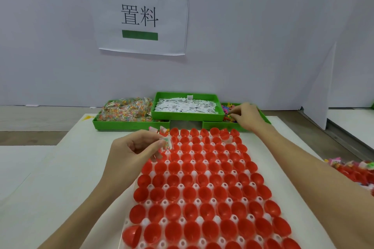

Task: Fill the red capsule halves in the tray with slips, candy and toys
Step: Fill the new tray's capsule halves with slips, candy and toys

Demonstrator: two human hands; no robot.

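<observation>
A white tray packed with several open red capsule halves lies in front of me. My left hand hovers over the tray's far left corner and pinches small clear candy packets. My right hand reaches into the right green bin of colourful toys, fingers curled among them. A green bin of candy packets sits at the back left. The raised green bin of white paper slips stands in the middle. What the right fingers hold is hidden.
The tray rests on a white sheet over a wooden table. A second tray of filled red capsules peeks in at the right edge. A paper sign hangs on the white wall behind the bins.
</observation>
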